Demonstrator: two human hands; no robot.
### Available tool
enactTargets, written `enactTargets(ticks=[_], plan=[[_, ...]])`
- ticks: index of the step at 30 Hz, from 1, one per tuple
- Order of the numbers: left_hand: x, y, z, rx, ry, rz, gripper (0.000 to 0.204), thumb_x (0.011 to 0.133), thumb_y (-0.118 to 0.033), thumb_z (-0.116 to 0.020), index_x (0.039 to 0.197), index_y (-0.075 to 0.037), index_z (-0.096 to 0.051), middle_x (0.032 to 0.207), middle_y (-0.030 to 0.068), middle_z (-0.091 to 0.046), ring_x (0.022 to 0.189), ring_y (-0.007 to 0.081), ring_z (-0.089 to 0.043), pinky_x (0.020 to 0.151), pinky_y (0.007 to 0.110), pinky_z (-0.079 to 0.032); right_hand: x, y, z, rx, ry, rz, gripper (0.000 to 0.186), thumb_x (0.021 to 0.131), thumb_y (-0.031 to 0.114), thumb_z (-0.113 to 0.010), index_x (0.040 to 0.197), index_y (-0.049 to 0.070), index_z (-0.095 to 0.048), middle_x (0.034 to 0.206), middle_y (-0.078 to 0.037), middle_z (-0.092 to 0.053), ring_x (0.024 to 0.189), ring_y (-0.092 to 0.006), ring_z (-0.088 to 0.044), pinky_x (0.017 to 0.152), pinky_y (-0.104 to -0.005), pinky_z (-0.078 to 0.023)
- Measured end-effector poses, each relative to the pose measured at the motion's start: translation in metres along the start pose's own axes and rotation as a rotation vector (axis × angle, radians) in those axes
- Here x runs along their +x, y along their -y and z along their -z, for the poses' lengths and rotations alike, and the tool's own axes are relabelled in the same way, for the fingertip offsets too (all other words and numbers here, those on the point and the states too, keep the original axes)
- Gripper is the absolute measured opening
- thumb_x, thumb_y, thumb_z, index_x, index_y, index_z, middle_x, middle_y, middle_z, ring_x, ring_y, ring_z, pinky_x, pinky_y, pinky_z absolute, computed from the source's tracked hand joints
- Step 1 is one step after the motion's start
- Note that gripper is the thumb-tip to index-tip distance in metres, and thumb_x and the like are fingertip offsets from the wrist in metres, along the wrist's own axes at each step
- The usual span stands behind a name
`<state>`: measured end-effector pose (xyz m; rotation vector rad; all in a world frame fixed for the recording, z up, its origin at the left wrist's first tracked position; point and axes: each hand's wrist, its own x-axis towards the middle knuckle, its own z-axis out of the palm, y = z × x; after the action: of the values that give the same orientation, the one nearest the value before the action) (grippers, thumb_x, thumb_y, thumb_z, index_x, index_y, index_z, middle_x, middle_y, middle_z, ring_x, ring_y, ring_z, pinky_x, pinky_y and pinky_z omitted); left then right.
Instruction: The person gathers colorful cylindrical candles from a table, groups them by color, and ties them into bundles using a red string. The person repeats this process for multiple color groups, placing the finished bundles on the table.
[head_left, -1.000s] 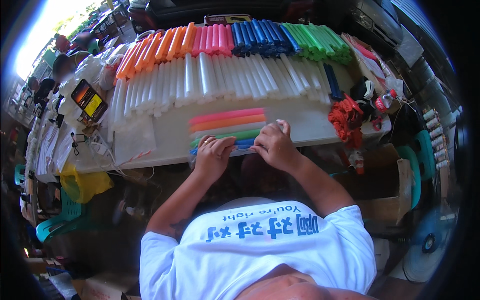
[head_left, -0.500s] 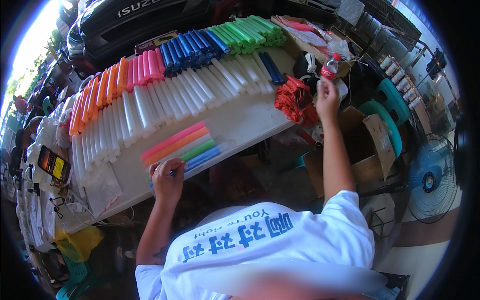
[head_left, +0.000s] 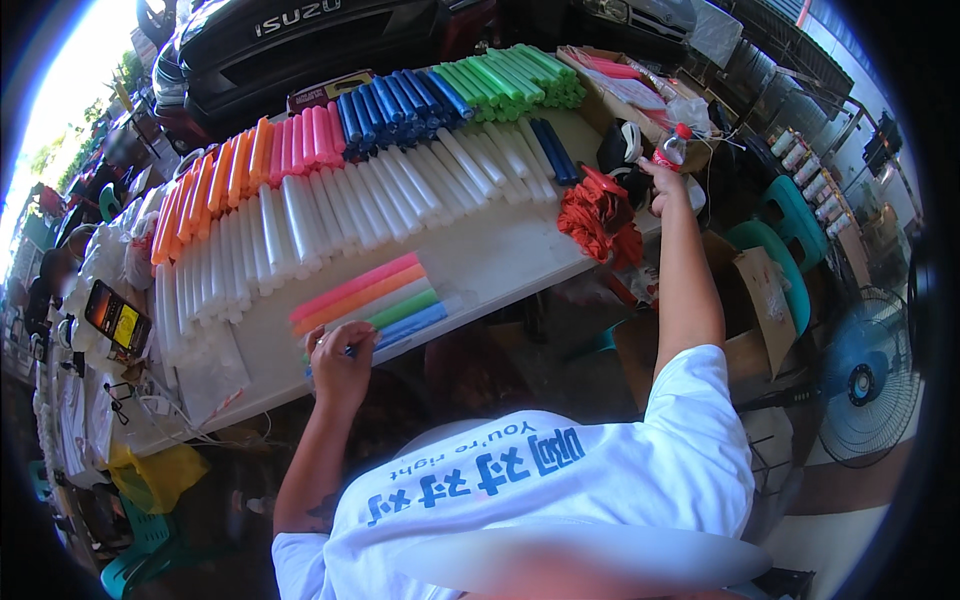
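Both hands are set well apart on the clock face of the view. At eight o'clock, the left hand (head_left: 343, 362) is bent narrow, with fingers and thumb drawn in on the near left end of a flat row of coloured sticks (head_left: 370, 300), by which the row appears to be held to the white table (head_left: 500, 245). At two o'clock, the right hand (head_left: 665, 188) is stretched out to the lower end of a red-labelled bottle (head_left: 672, 150); whether anything is gripped there cannot be told, since the fingers are partly hidden. The row is found near nine o'clock, laid pink, orange, white, green and blue from far to near, with what looks like clear film (head_left: 452, 298) seen past its right end. Loose white sticks (head_left: 340, 205) are ranged beyond it toward ten o'clock, and a crumpled red bundle (head_left: 600, 215) is seen near the right hand. With only one hand at the row, light, even pressure is best applied by the left fingers, so that no stick is rolled or fanned apart; around the bottle, the right wrist is best held clear of the bundle.
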<state>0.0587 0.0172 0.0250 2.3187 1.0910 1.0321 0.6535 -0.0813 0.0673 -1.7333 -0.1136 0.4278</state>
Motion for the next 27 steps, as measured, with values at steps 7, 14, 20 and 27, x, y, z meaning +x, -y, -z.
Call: enactTargets(ticks=[7,14,20,27], plan=[[0.000,0.002,0.001,0.001,0.018,0.024,0.009,0.078,-0.013,-0.073,0.083,-0.010,-0.066,0.077,0.0033,-0.071,0.079,0.0173,-0.067,0.102,0.041,-0.033,-0.015,-0.053,0.017,0.053,0.067,0.436,0.017,0.088,0.018,-0.067,0.100,0.005,-0.065,0.097,-0.002,-0.062,0.090,-0.0095,-0.052,0.082,-0.0274,-0.038],[0.000,0.005,-0.003,0.022,0.004,0.022,0.010,0.079,-0.015,-0.073,0.083,-0.011,-0.066,0.078,0.0027,-0.071,0.078,0.0176,-0.067,0.102,0.042,-0.033,-0.043,-0.050,0.032,-0.299,-0.040,0.671,0.020,0.090,0.020,-0.064,0.095,0.000,-0.066,0.084,-0.003,-0.063,0.077,-0.0115,-0.056,0.072,-0.0280,-0.045],[0.000,0.005,-0.003,-0.018,0.016,0.046,0.010,0.079,-0.017,-0.072,0.082,-0.012,-0.065,0.076,0.0028,-0.069,0.078,0.0181,-0.067,0.100,0.043,-0.031,-0.216,-0.028,-0.071,-0.166,0.691,0.892,0.008,0.090,0.012,-0.061,0.089,0.005,-0.065,0.103,-0.010,-0.054,0.092,-0.0194,-0.058,0.082,-0.0322,-0.048],[0.003,-0.001,-0.002,0.006,-0.014,0.054,0.011,0.078,-0.018,-0.072,0.082,-0.012,-0.065,0.075,0.0028,-0.069,0.076,0.0187,-0.067,0.098,0.042,-0.032,-0.318,-0.012,-0.201,-1.051,1.369,1.137,0.037,0.079,0.047,-0.070,0.085,0.010,-0.066,0.107,-0.010,-0.054,0.118,-0.0288,-0.040,0.098,-0.0436,-0.031]])
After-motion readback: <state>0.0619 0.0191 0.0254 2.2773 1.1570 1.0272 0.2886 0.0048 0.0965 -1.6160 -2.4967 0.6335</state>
